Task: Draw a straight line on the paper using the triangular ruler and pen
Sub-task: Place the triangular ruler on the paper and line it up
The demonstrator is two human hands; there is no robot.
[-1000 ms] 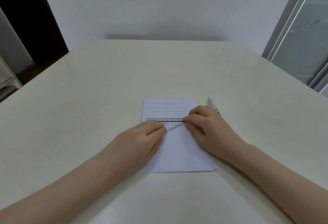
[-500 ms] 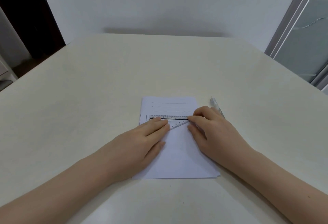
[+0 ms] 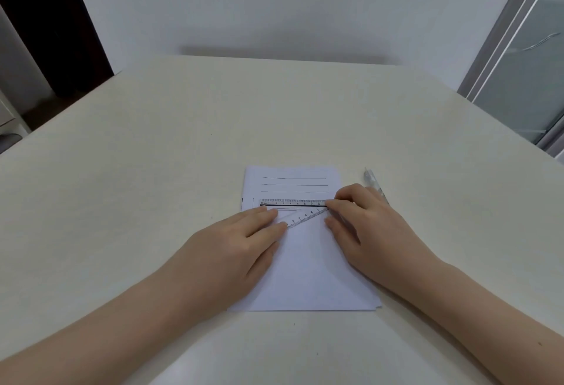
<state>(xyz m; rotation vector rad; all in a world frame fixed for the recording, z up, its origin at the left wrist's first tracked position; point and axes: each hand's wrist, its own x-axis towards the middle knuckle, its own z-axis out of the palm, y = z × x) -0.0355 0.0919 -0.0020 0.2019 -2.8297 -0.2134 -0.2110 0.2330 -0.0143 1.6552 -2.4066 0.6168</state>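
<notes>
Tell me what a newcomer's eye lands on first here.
Two bare hands meet over a white paper in the middle of a pale table. The left hand presses on a clear triangular ruler, and the right hand touches the ruler's right tip. Three thin lines already cross the top of the sheet, and a pen lies just beyond the right hand.

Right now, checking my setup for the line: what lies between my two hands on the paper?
In the head view, the triangular ruler spans between the left hand and right hand, on the paper.
</notes>
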